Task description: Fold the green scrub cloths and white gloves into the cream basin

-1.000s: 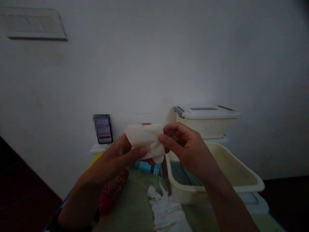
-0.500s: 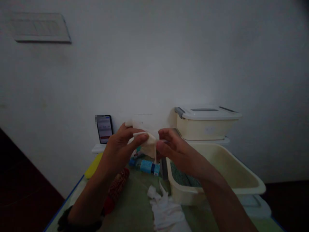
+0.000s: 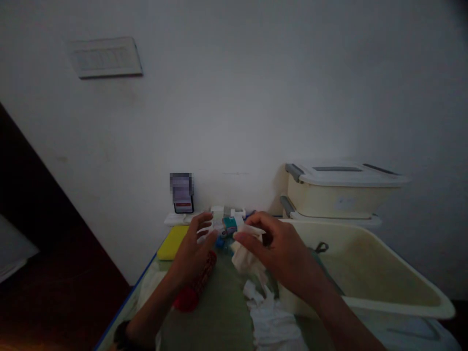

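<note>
My right hand (image 3: 285, 251) pinches a thin cream-white cloth (image 3: 245, 258) between thumb and fingers. The cloth hangs loosely above the table, left of the basin. My left hand (image 3: 193, 248) is to the left of the cloth, apart from it, with its fingers spread and nothing visible in them. Beneath the left hand lies a red patterned roll-shaped thing (image 3: 188, 298), partly covered by the wrist. Below the hanging cloth, a crumpled white cloth (image 3: 274, 324) rests on the green table surface (image 3: 215, 321). A bottle lies behind, mostly hidden by the hands.
A cream basin (image 3: 417, 292) stands at the right, with a dark green thing (image 3: 325, 270) inside. Behind it is a lidded storage box (image 3: 336, 197). A phone (image 3: 183, 192) leans against the wall at the back left, near a yellow flat object (image 3: 173, 243).
My left hand has let go of the cloth and moved away. The cloth, earlier spread between both hands, now hangs from my right hand. The view has shifted left.
</note>
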